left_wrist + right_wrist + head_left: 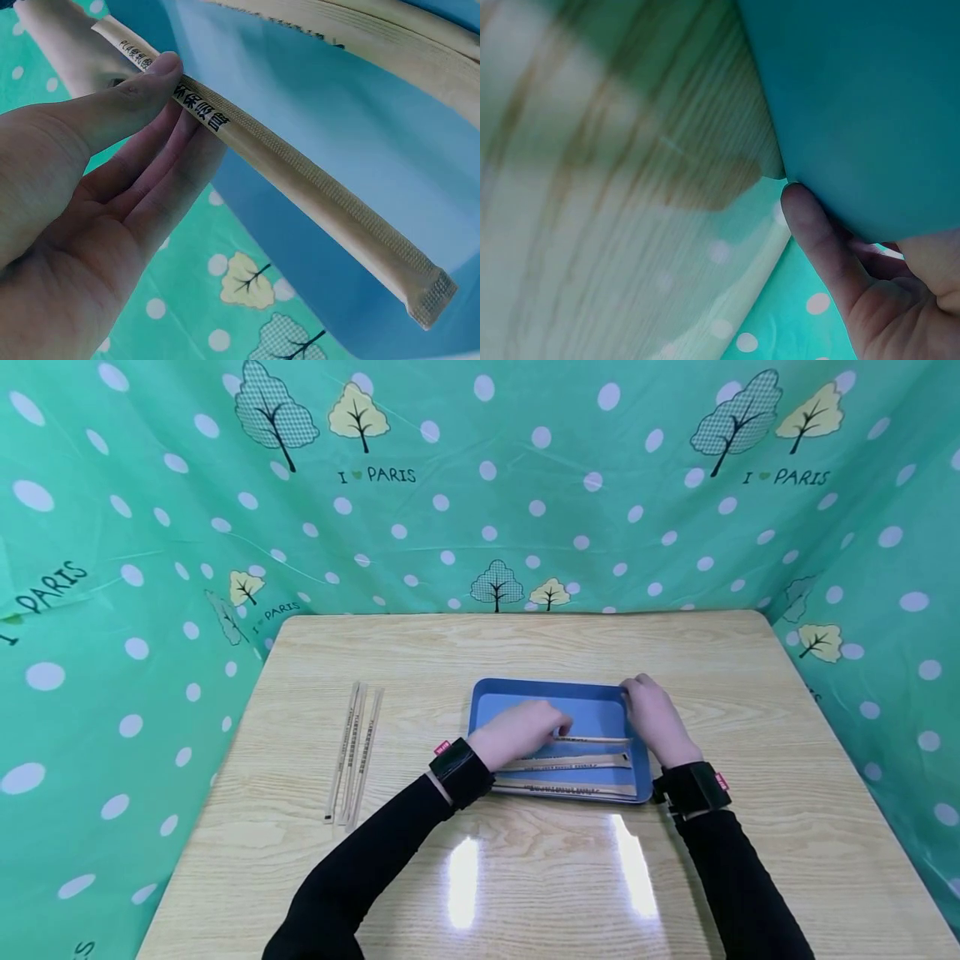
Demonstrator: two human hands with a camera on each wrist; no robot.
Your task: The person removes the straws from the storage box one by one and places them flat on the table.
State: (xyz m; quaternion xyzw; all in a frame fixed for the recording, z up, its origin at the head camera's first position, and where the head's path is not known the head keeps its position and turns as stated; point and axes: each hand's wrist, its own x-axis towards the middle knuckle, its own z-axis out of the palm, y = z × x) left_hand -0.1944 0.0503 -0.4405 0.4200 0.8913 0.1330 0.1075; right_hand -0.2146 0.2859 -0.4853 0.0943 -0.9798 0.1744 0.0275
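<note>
A blue tray [551, 683] lies on the table, several paper-wrapped straws inside it. My left hand [525, 727] reaches over the tray's left part and pinches one wrapped straw [592, 740] between thumb and fingers near one end. In the left wrist view this straw [300, 202] bears printed characters, and its crimped far end points away from the hand. Nearer me in the tray are more wrapped straws [573, 762], partly covered by the left wrist. At the far right corner my right hand [656, 714] grips the tray's rim; the right wrist view shows the thumb along the tray's outer wall [870, 112].
Left of the tray, several more wrapped straws [363, 752] lie lengthwise on the wooden table [420, 652]. A green dotted cloth [540, 510] hangs behind the table and along both sides. Black bands [461, 772] with cameras circle both wrists.
</note>
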